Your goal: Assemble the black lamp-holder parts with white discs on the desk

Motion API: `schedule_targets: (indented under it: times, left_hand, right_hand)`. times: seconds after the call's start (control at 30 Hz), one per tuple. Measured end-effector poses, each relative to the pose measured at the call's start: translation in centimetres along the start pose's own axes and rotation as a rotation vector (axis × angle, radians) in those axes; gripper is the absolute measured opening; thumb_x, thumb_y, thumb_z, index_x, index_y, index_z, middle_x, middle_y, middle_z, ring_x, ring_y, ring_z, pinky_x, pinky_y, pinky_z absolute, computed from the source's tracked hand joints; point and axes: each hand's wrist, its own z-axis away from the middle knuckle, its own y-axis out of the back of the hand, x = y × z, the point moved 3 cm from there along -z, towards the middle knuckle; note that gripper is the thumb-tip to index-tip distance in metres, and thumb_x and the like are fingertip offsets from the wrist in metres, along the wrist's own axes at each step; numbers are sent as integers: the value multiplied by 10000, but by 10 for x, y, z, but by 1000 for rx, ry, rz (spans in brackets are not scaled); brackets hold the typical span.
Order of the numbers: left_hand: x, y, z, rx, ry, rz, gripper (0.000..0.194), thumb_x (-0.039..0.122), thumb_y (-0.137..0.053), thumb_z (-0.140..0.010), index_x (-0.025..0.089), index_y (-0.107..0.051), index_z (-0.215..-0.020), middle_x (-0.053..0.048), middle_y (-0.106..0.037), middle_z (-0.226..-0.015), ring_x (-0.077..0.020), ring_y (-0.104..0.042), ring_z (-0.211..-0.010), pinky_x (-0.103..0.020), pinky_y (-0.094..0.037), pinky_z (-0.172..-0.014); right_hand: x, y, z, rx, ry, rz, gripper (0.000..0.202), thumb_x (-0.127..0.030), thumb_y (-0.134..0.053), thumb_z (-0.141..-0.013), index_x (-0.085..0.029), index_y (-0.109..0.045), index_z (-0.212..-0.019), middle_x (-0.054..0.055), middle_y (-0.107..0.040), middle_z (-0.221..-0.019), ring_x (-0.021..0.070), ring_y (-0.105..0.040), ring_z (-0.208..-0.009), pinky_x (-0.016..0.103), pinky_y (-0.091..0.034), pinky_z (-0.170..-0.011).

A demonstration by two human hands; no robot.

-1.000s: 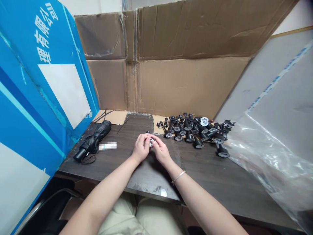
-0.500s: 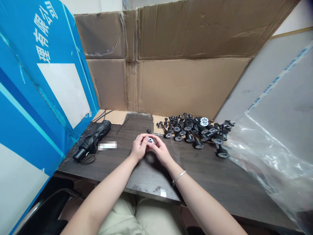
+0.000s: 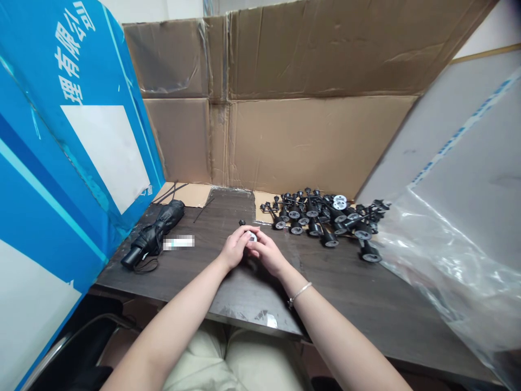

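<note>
i had left hand [image 3: 233, 252] and right hand [image 3: 267, 254] fingers clamped around the white disc [image 3: 253, 237]. judged it an adjusting step; next move called for steady grip.

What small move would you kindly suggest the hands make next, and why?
Perhaps the left hand should press its thumb lightly on the white disc while the right hand steadies it: both hands surround it, and its face shows between them.
</note>
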Motion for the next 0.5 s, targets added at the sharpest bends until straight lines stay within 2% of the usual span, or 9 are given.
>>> schedule_targets:
  times: [0.13,0.27,0.37,0.5]
  left_hand:
    - [-1,-1,1,-13,28,39,274,318,-350,-863,196,-571,-971,-36,-635,-1022,-175,-595,-890,-299,-475,-794]
    - [-2,-1,2,27,17,31,330,370,-303,-881,182,-553,-988,-44,-635,-953,-167,-593,-851,-273,-475,-756]
    - [-1,-2,3,95,-14,-34,398,409,-245,-890,170,-548,-988,-53,-628,-900,-161,-588,-803,-269,-468,-727]
    - [5,-6,6,215,-85,-127,431,421,-212,-894,158,-550,-942,-74,-616,-933,-173,-573,-861,-293,-440,-788]
  right_hand:
    - [1,0,1,33,-30,-37,253,-298,-633,-603,-189,-529,-806,-64,-443,-585,72,-372,-497,202,-274,-453]
    - [1,-5,2,45,14,-10,263,-377,-595,-642,-202,-526,-825,-63,-418,-581,77,-352,-488,210,-283,-454]
    - [1,-9,2,52,96,74,277,-458,-535,-700,-203,-530,-809,-54,-398,-565,89,-351,-490,222,-294,-459]
    - [1,-10,4,173,266,246,333,-496,-436,-771,-185,-548,-810,-15,-487,-627,115,-423,-557,244,-349,-521]
